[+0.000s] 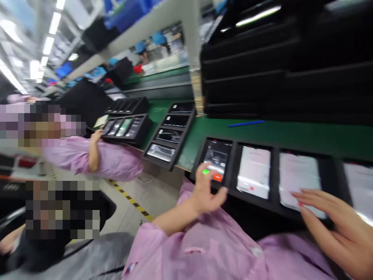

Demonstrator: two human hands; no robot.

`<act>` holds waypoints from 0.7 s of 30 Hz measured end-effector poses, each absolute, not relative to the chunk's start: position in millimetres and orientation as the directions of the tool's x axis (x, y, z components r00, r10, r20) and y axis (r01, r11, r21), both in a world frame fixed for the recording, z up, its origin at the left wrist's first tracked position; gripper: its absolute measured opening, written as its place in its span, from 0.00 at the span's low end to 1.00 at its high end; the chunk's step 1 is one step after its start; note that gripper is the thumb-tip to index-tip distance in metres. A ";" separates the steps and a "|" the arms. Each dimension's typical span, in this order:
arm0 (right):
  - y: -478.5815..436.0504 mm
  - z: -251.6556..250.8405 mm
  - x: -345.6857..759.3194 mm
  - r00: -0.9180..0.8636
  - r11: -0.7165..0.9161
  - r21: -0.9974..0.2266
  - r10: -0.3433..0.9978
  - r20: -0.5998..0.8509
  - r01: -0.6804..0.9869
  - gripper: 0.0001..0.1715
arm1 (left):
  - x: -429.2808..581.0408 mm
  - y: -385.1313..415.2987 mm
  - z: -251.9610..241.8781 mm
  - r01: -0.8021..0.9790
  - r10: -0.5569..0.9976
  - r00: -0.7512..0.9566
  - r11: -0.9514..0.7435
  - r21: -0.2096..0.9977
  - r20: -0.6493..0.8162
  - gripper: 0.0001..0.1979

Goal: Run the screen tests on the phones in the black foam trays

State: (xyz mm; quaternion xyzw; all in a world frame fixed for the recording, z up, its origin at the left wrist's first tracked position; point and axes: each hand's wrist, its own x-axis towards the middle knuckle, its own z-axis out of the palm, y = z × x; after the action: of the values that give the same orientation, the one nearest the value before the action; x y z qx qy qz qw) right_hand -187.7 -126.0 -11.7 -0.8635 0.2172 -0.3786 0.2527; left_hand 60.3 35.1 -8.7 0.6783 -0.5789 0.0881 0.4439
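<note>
A black tray [233,186] lies before me at the bench's front edge, with a row of smartphones in its slots. My left hand [205,192] is at the leftmost phone [217,153], whose dark screen shows a green and a red button. Its fingers are apart and hold nothing; a fingertip lies over the screen's lower part. The second phone [254,171] has a white lit screen. Over the lower part of the third white-screened phone [298,177] reaches my right hand [335,223], fingers stretched out. Whether its fingertips touch the glass I cannot tell. Another lit phone [359,182] sits farther right.
Black trays [244,77] are stacked at the back right. A blue pen-like stick [246,123] lies on the green bench [215,126]. Left of me stands another phone tray [171,134]. A co-worker's hand [94,146] touches a further tray [124,130]; another person sits lower left.
</note>
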 end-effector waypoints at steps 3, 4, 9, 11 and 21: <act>-120.6 -8.0 -192.7 0.662 -0.811 -0.564 -0.509 0.551 -0.154 0.10 | 97.9 45.6 4.0 -0.895 -0.758 0.300 -0.013 0.445 0.580 0.30; -119.6 -6.4 -189.8 0.675 -0.816 -0.562 -0.492 0.550 -0.138 0.10 | 107.5 49.0 5.7 -0.910 -0.794 0.284 -0.046 0.413 0.537 0.28; -109.8 0.4 -173.8 0.709 -0.817 -0.570 -0.452 0.541 -0.087 0.10 | 119.3 61.0 -4.6 -0.913 -0.898 0.280 -0.139 0.384 0.341 0.23; -106.4 1.3 -169.5 0.718 -0.821 -0.566 -0.437 0.542 -0.071 0.12 | 113.4 59.4 -6.5 -0.917 -0.884 0.305 -0.174 0.358 0.353 0.20; -103.3 -9.5 -144.8 0.778 -0.824 -0.560 -0.409 0.476 -0.090 0.19 | 130.3 -31.1 23.8 -0.886 -0.921 0.389 -0.373 0.276 0.002 0.37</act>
State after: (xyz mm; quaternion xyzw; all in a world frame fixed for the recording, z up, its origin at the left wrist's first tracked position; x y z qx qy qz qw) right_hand -144.8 -103.3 -9.5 -0.9056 0.1376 -0.3030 0.2631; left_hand 130.3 -31.1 23.8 0.8251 -0.5475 -0.0759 0.1167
